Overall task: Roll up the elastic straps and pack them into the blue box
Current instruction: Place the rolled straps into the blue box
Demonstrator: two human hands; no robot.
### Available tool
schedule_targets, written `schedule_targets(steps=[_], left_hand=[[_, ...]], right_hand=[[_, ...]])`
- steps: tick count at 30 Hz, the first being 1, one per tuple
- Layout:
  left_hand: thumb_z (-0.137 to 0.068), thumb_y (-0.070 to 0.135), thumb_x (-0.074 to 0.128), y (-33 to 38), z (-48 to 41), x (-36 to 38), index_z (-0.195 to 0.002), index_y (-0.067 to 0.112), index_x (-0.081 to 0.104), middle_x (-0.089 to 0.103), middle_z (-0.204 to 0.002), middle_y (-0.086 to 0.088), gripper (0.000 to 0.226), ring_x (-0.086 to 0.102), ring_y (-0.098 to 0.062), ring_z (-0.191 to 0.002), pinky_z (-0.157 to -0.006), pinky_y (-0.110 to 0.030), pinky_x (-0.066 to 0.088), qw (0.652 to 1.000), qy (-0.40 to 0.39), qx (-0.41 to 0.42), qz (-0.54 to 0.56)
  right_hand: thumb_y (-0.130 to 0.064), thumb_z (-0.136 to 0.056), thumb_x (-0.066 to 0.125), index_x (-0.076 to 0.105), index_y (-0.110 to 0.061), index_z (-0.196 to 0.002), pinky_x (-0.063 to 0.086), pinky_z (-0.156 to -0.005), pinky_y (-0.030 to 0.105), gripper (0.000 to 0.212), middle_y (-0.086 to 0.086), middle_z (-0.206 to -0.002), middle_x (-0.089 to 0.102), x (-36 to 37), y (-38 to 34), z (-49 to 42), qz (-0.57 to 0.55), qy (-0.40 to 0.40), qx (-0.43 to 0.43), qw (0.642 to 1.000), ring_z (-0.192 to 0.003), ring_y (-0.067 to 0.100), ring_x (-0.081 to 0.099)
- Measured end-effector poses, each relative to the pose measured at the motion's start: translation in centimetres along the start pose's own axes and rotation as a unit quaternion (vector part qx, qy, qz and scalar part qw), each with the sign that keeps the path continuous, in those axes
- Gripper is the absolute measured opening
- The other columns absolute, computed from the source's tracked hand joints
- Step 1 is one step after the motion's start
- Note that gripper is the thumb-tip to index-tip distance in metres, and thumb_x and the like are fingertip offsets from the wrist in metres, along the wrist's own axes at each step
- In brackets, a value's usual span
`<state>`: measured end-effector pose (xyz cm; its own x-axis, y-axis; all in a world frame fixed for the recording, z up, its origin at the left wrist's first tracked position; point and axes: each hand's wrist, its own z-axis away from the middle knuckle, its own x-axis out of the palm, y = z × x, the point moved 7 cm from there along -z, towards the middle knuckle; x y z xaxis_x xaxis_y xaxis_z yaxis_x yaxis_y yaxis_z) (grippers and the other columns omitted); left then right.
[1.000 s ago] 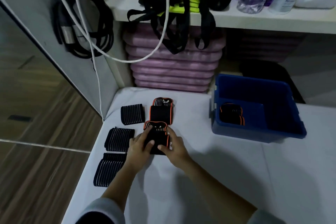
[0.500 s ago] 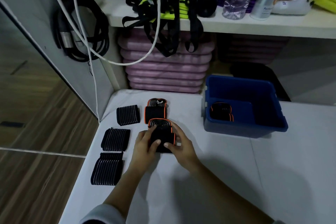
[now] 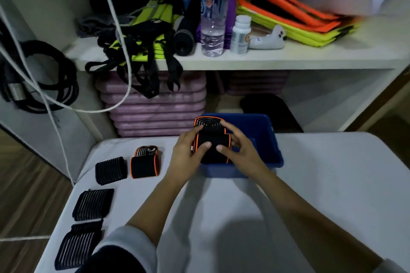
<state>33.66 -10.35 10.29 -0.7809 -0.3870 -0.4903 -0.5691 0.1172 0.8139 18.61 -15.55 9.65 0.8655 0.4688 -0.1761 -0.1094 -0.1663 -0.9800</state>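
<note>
Elastic straps, far left: three black ribbed straps (image 3: 93,204) are lying flat along the left edge of the white table (image 3: 310,195), rolled or folded into short pads, well apart from the box.
Orange-edged strap on table: one rolled black strap with orange trim (image 3: 144,162) is sitting just beside the nearest ribbed one, waiting to be packed.
Left hand: the left hand (image 3: 185,157) is gripping the held strap's left side, fingers curled behind it and thumb pressing on the front.
Held strap: a rolled black strap with orange piping (image 3: 211,139) is hanging between both hands, above the near wall of the box, its grey-lined end sticking up at the top.
Handling: it is looking light, soft and springy, likely to unroll if released loosely; pinching across both sides of the roll seems the sound hold.
Right hand: the right hand (image 3: 240,150) is closing on the strap's right side, thumb on the front, fingers wrapping the top edge.
Blue box: the blue box (image 3: 269,139) is sitting at the table's back, largely hidden behind the hands; its contents cannot be told.
</note>
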Motion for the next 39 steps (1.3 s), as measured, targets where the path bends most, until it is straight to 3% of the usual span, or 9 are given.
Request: schedule_targets(steps=[5,9,14,21,27,31,34,39], left_hand=[[-0.087,0.028,0.063,2.0,-3.5,4.7,-0.133,0.02,0.049,0.053,-0.119,-0.003,0.048,0.045,-0.006,-0.103,-0.083,-0.006,0.029,0.999,-0.043,0.009,-0.024],[-0.088,0.03,0.061,1.1,-4.8,6.4,-0.133,0.021,0.048,0.048,-0.117,0.001,0.047,0.049,-0.017,-0.11,-0.094,-0.02,0.035,0.998,-0.046,-0.014,-0.05],[-0.089,0.026,0.06,-2.5,-4.7,6.4,-0.133,0.016,0.049,0.049,-0.124,-0.013,0.046,0.041,-0.029,-0.118,-0.1,-0.029,0.032,0.984,-0.047,-0.031,-0.167],[-0.088,0.023,0.061,-5.1,-3.7,7.1,-0.135,0.015,0.047,0.042,-0.133,-0.016,0.049,0.034,-0.031,-0.126,-0.105,-0.036,0.031,0.976,-0.077,-0.06,-0.197],[-0.087,0.022,0.062,-5.7,-3.5,7.2,-0.134,0.016,0.048,0.037,-0.135,-0.013,0.049,0.035,-0.028,-0.126,-0.104,-0.034,0.033,0.977,-0.07,-0.057,-0.191],[-0.087,0.021,0.063,-5.9,-3.6,7.4,-0.133,0.015,0.048,0.035,-0.136,-0.012,0.049,0.035,-0.028,-0.126,-0.104,-0.035,0.035,0.979,-0.069,-0.051,-0.187],[-0.086,0.021,0.063,-6.0,-3.6,7.4,-0.134,0.015,0.048,0.034,-0.136,-0.012,0.05,0.035,-0.028,-0.125,-0.105,-0.038,0.037,0.979,-0.069,-0.051,-0.185],[-0.085,0.019,0.065,-6.2,-3.5,7.4,-0.132,0.014,0.05,0.035,-0.135,-0.013,0.049,0.037,-0.029,-0.123,-0.104,-0.037,0.037,0.98,-0.068,-0.044,-0.179]], right_hand=[[0.003,-0.086,0.062,0.046,-0.025,-0.127,0.05,-0.09,0.021,0.053,0.001,-0.122,0.057,-5.3,0.8,-1.1,-0.013,0.027,0.007,1.0,-0.105,0.0,0.058],[0.009,-0.085,0.06,0.046,-0.018,-0.129,0.047,-0.098,0.028,0.053,0.003,-0.127,0.052,-8.8,3.6,-2.2,-0.002,0.043,0.038,0.998,-0.114,0.016,0.055],[0.006,-0.085,0.06,0.046,-0.019,-0.133,0.044,-0.103,0.033,0.056,0.002,-0.129,0.05,-11.2,7.9,-3.8,0.082,0.004,0.12,0.989,-0.121,0.022,0.05],[0.002,-0.085,0.06,0.044,-0.026,-0.137,0.038,-0.107,0.035,0.061,0.009,-0.14,0.047,-9.8,11.1,-6.0,0.262,-0.113,0.192,0.939,-0.128,0.027,0.045],[0.003,-0.087,0.058,0.045,-0.027,-0.134,0.045,-0.099,0.034,0.058,0.013,-0.142,0.04,-8.7,13.4,-5.7,0.315,-0.177,0.237,0.901,-0.121,0.029,0.048],[0.003,-0.089,0.056,0.049,-0.023,-0.128,0.046,-0.078,0.026,0.047,0.013,-0.139,0.041,-8.5,14.0,-5.4,0.335,-0.215,0.261,0.88,-0.096,0.022,0.056],[0.001,-0.089,0.057,0.05,-0.022,-0.127,0.041,-0.089,0.028,0.045,0.013,-0.141,0.039,-8.2,14.2,-5.3,0.365,-0.244,0.27,0.857,-0.118,0.028,0.049],[0.002,-0.087,0.058,0.051,-0.023,-0.129,0.037,-0.098,0.027,0.049,0.011,-0.149,0.033,-7.9,14.4,-5.3,0.387,-0.252,0.273,0.844,-0.129,0.028,0.041]])
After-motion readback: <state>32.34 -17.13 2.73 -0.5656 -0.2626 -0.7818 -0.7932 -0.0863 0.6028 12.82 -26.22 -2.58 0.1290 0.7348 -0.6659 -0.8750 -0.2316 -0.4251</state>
